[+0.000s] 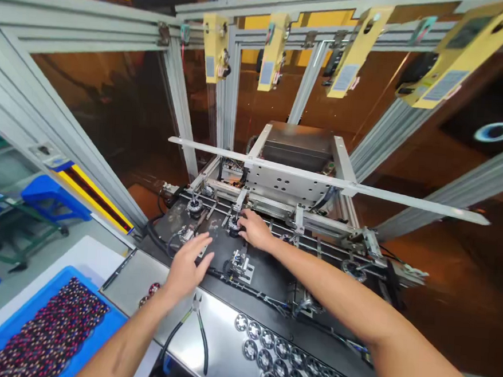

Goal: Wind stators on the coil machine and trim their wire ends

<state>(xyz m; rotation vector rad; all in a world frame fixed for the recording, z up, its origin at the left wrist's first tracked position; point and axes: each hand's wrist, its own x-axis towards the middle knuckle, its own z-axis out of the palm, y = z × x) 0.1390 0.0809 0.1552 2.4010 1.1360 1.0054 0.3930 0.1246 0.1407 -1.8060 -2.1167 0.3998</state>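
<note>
Seems to be at a manual step on the machine, most likely fitting or adjusting a round black-and-silver hub, right at the fingertips of the right hand. Has the right hand partly curled, thumb and fingers bent about the hub's near side; cannot tell a firm grip from a mere touch. Has the left hand loosely spread, over the front of the black machine bed, with nothing visible in hold. Appears to call next for fine fingertip control at the hub, with the left hand free to steady.

To count: one metal bracket assembly, to the right of the left hand and nearer the body than the right; one further hub beyond the left hand; one pair of pliers just below the left hand on the metal surface; two small reddish discs beside the left wrist; one blue tray left of the left forearm, heaped with small pieces beyond counting; many wheel-like rings below the right forearm, overlapping too closely for a total; four yellow hanging units high beyond both hands.
</note>
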